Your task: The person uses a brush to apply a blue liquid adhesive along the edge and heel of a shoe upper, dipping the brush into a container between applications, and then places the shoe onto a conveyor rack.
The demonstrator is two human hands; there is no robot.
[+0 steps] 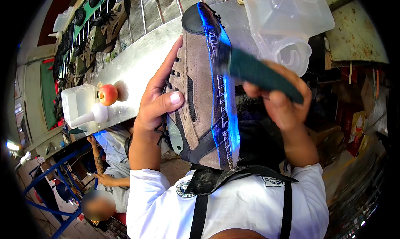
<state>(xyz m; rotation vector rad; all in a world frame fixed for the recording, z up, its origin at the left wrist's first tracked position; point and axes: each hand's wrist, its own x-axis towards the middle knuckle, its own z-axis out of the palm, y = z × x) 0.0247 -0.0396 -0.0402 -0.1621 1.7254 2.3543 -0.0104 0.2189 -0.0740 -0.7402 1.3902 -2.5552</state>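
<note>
My left hand (160,101) is closed around a grey-brown and black shoe (198,76), with the thumb pressed on its side near the laces. The shoe stands on end, black toe upward, and its stitched bottom edge faces right under bright blue light. In my right hand (287,97) is a brush (262,72) with a thick dark green handle. Its head is blurred by motion and meets the stitched edge in the upper half of the shoe.
A metal bench holds an apple (108,94), a white nozzle bottle (93,114) and a clear container (77,101). More shoes (110,26) sit on a wire rack at upper left. Translucent tubs (287,13) stand upper right. Another person (112,159) sits at lower left.
</note>
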